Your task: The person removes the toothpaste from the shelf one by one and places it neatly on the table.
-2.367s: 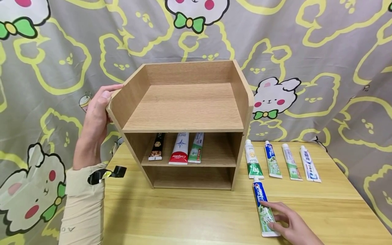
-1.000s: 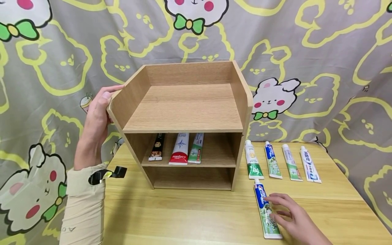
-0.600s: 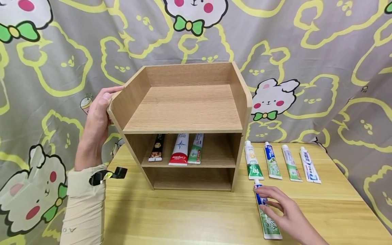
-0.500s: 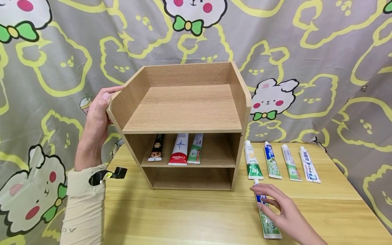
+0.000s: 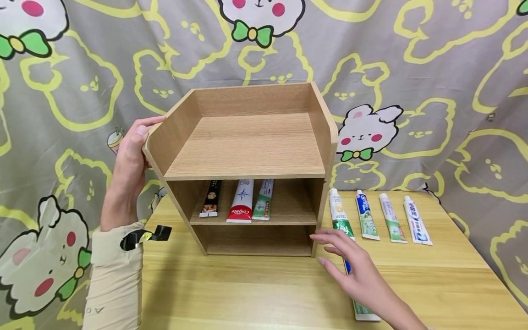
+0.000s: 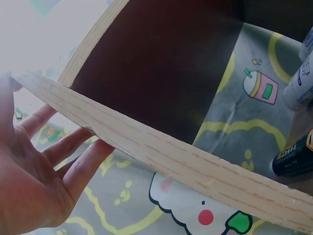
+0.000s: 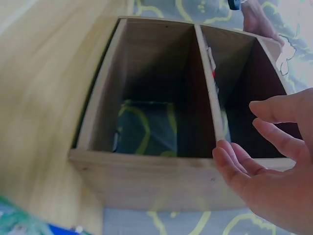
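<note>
My left hand point(image 5: 131, 156) grips the upper left side panel of a small wooden shelf point(image 5: 247, 176); in the left wrist view its fingers point(image 6: 83, 171) lie against the panel. My right hand point(image 5: 350, 266) holds nothing, its fingers spread and slightly bent, close to the shelf's lower right front edge. Beneath that hand a blue-green toothpaste tube point(image 5: 366, 315) lies on the table, largely covered. On the middle level lie a black tube point(image 5: 212, 199), a red-and-white Colgate toothpaste tube point(image 5: 241, 201) and a green-and-white tube point(image 5: 264, 200). The right wrist view shows the open compartments beside my fingers.
Right of the shelf a row of toothpaste tubes lies on the wooden table point(image 5: 231, 293): a green-and-white one point(image 5: 339, 213), a blue-green one point(image 5: 367, 215), a pale one point(image 5: 393, 217) and a white-blue one point(image 5: 417, 220). A patterned curtain point(image 5: 429, 87) hangs behind.
My right hand has come off the near toothpaste tube and moved left and forward toward the shelf. That tube was nudged slightly and stays on the table. My left hand keeps its place.
</note>
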The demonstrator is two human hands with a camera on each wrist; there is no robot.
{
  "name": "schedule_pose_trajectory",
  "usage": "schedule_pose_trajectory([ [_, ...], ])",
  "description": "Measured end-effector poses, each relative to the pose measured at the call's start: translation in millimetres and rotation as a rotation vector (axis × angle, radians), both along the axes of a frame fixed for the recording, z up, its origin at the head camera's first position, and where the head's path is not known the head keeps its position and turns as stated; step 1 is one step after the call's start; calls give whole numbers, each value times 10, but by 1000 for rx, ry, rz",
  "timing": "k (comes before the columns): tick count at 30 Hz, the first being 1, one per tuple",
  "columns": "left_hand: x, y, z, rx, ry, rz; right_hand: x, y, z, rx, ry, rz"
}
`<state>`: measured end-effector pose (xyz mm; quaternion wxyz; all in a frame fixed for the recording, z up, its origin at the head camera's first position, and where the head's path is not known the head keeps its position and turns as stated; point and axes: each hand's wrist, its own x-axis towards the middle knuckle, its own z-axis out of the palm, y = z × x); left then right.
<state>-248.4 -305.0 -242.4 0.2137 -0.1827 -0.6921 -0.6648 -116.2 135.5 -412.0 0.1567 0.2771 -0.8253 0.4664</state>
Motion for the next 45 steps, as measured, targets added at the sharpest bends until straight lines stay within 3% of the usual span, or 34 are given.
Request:
schedule_pose_trajectory([
  [11, -3, -1, 6, 10, -6, 9, -215, -345, 227, 10, 60, 18],
  [21, -6, 13, -18, 2, -17, -3, -437, -619, 270, 22, 122, -47],
  [31, -10, 1, -4, -1, -3, 1, -702, -903, 385, 38, 37, -100],
  [39, -2, -15, -7, 5, -9, 5, -867, -1127, 395, 129, -60, -172],
  [45, -3, -8, -1, 0, -11, -7, -918, -1239, 397, 204, -47, -235],
])
